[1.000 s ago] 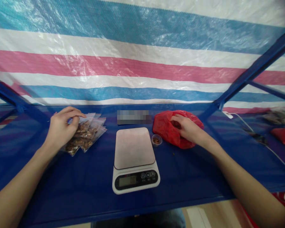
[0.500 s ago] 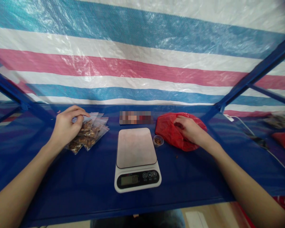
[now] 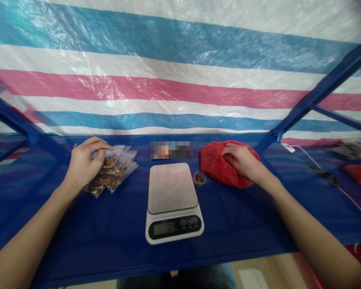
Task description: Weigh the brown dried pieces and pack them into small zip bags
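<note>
At the left, my left hand (image 3: 88, 162) is curled with thumb and fingers pinched on the top edge of a clear zip bag in a pile of zip bags (image 3: 112, 176) holding brown, nut-like pieces. My right hand (image 3: 240, 160) grips the gathered plastic of a red plastic bag (image 3: 216, 160) at the right; its fingertips are partly hidden in the folds. Between the hands sits a white kitchen scale (image 3: 173, 190), its plate bare and its display appearing to read 0.0. A small clear cup (image 3: 199, 179) with some brown bits stands against the scale's right side.
Behind the scale lies a blurred-out flat object (image 3: 171, 150). A tiny brown crumb (image 3: 223, 198) is on the blue tabletop (image 3: 114, 237). Blue frame bars (image 3: 301, 100) rise at both sides, before a striped tarp (image 3: 180, 94). A white cable (image 3: 313, 158) runs at the right.
My right hand and the red bag's folds have shifted very slightly. My left hand stays on the zip bags. The view has tilted a little.
</note>
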Available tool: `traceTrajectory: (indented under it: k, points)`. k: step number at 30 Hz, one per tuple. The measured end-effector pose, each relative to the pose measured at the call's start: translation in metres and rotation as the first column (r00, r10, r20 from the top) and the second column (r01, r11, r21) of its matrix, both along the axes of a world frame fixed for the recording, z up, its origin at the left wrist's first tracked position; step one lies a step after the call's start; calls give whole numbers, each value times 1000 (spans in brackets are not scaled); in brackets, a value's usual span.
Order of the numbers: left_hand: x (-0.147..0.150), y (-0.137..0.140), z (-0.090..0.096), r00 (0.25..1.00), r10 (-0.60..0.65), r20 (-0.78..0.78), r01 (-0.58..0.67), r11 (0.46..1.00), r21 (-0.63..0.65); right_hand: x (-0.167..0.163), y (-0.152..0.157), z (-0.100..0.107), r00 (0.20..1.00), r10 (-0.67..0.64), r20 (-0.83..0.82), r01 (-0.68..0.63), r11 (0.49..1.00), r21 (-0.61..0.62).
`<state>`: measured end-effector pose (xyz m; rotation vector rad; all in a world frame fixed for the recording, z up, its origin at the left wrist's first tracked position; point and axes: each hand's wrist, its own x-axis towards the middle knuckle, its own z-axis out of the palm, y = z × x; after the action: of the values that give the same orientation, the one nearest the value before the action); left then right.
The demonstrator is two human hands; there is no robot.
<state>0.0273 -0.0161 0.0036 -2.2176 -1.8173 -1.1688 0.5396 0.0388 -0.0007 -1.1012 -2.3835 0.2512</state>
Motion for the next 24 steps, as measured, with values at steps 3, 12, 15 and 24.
traceTrajectory:
  k: [3, 12, 15, 24]
  points:
    - [3, -2, 2, 1000, -10, 18, 10, 1000, -2, 3, -2, 8, 994, -73, -75, 75, 997, 25]
    - [0, -1, 0, 1000, 2, -13, -2, 1000, 3, -25, -31, 34, 836, -119, -535, 75, 992, -102]
    - [-3, 2, -2, 999, 18, -35, -17, 1000, 13, -47, -42, 31, 812, -11, -584, -131, 971, -200]
    - [-11, 5, -7, 996, 0, -85, 6, 998, 67, -67, -52, 18, 879, 68, -472, -278, 878, -390]
